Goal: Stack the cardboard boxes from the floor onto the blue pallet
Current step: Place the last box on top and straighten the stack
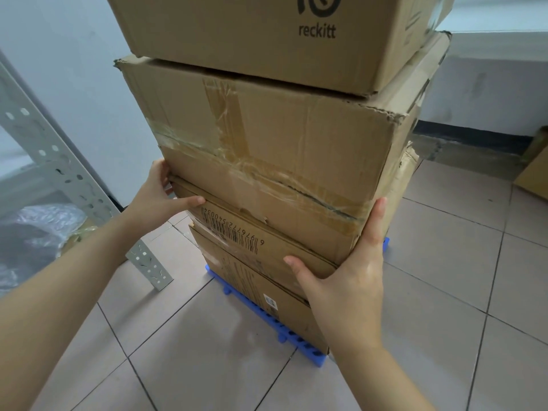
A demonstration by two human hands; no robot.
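Observation:
A tall stack of cardboard boxes stands on the blue pallet (275, 330). From the bottom: a labelled box (267, 295), a flat box with a barcode (255, 241), a big taped box (267, 143) and a "reckitt" box (267, 34) on top. My left hand (166, 191) grips the left corner where the taped box meets the barcode box. At the right front corner, my right hand (350, 280) presses on the same two boxes, fingers spread.
A grey perforated metal rack (59, 170) with a plastic bag (35, 232) stands at the left, its foot near the pallet. A white wall lies behind. Another cardboard box (533, 176) sits on the tiled floor (207, 366) at the far right.

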